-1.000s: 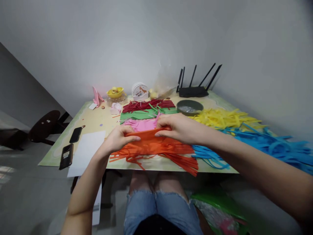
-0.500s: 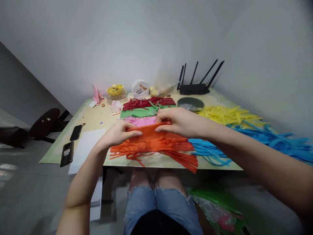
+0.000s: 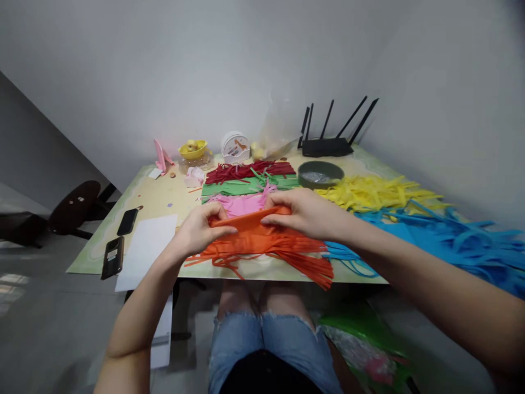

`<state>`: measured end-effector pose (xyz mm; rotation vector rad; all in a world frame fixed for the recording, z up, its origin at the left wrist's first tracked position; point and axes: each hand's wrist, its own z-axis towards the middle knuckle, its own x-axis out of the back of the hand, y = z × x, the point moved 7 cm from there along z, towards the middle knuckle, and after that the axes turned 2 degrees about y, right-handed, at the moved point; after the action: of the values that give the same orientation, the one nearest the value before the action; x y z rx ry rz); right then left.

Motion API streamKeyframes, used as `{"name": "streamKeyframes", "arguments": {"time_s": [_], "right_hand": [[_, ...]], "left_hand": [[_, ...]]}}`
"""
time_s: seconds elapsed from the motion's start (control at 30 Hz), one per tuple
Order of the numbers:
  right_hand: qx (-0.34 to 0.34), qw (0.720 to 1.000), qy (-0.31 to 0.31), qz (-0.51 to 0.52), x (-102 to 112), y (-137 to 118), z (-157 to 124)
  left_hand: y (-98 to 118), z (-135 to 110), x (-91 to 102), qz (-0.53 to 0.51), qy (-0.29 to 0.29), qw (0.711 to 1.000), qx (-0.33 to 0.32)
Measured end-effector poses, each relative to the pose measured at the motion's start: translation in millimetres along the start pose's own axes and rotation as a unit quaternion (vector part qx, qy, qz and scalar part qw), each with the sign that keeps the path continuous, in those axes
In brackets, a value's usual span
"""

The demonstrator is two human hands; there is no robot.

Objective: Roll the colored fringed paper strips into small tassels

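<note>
Both of my hands hold a bundle of orange paper strips [image 3: 246, 229] just above the table's near edge. My left hand [image 3: 200, 229] pinches its left end and my right hand [image 3: 301, 210] grips its right end. Under the bundle lies a loose pile of orange strips [image 3: 295, 254], spreading toward the front edge. Behind it sit rows of pink strips [image 3: 240, 204], green strips [image 3: 238, 187] and dark red strips [image 3: 246, 171].
Yellow strips [image 3: 377, 192] and blue strips [image 3: 451, 238] cover the table's right side. A grey bowl [image 3: 320, 174], a black router [image 3: 332, 145], a yellow bowl [image 3: 192, 149] and a white tub [image 3: 234, 146] stand at the back. Two phones [image 3: 112, 256] and a white sheet [image 3: 143, 250] lie left.
My hands have drawn closer together, bunching the orange bundle shorter. The view has shifted slightly; everything else on the table is where it was.
</note>
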<state>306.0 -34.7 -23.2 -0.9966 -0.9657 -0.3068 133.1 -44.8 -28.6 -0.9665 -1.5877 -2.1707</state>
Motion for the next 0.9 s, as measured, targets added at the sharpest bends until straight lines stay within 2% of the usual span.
{"name": "streamKeyframes", "arguments": {"time_s": [0.17,0.23,0.4,0.53,0.6,0.73,0.9], "right_hand": [[0.017,1.000,0.005,0.014,0.1,0.6,-2.0],[0.021,1.000,0.003,0.013,0.4,0.8,-2.6],[0.024,1.000,0.007,-0.002,1.8,1.0,-3.6],[0.021,1.000,0.012,-0.008,2.3,2.8,-3.0],[0.026,1.000,0.008,-0.004,1.2,2.6,-2.8],[0.046,0.999,0.008,-0.017,-0.3,-1.4,-3.8],[0.063,0.998,0.011,-0.029,0.1,-6.8,-5.3]], "left_hand": [[-6.2,-2.8,-9.6,-0.023,-0.098,0.995,0.027],[-12.1,-3.1,-12.2,-0.043,-0.117,0.991,0.039],[-18.5,-0.5,-11.2,-0.032,-0.078,0.996,0.041],[-7.2,1.1,-2.7,-0.009,-0.020,1.000,0.006],[-0.6,0.7,-1.1,-0.016,-0.036,0.999,0.001],[3.9,-1.5,-2.9,-0.008,-0.106,0.994,0.024],[-2.7,-1.5,-7.3,0.017,-0.117,0.992,0.035]]}}
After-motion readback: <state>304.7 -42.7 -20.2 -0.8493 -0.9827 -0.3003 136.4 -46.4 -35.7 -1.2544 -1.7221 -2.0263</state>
